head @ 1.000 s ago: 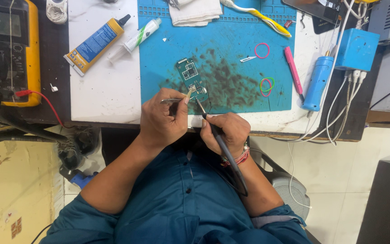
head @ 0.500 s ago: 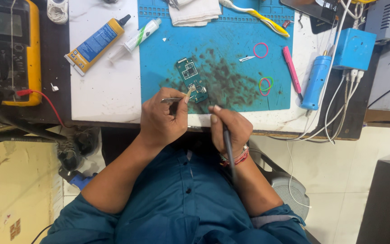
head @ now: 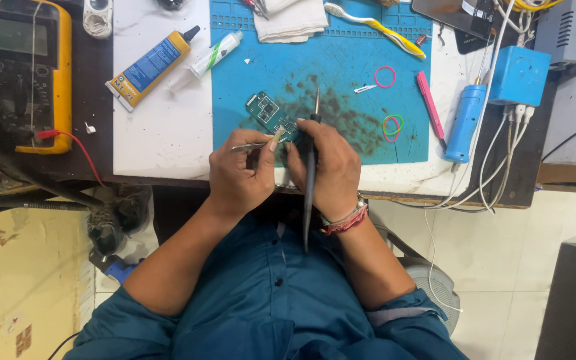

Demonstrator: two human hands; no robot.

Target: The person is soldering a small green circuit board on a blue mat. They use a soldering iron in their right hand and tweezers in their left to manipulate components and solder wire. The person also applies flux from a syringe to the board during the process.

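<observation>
Soldering iron (head: 311, 167) swung upright; mat (head: 341, 53) beyond open.

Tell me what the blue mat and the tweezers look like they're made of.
The blue mat looks like matte silicone or rubber: flat, dull, with moulded ridges along its top edge, and stained dark. The tweezers in the left hand look like bare metal: thin, silvery, shiny.

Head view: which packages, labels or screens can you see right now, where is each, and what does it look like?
Yellow-cased multimeter: far left, dark bench; greyish rectangular screen at its top.
Yellow glue tube with blue label and black nozzle: white surface, left of the blue work mat, lying diagonally.
Small white tube with green label: beside the glue tube, at the mat's left edge.
Dark phone-like slab: top right, partly cut off.
</observation>
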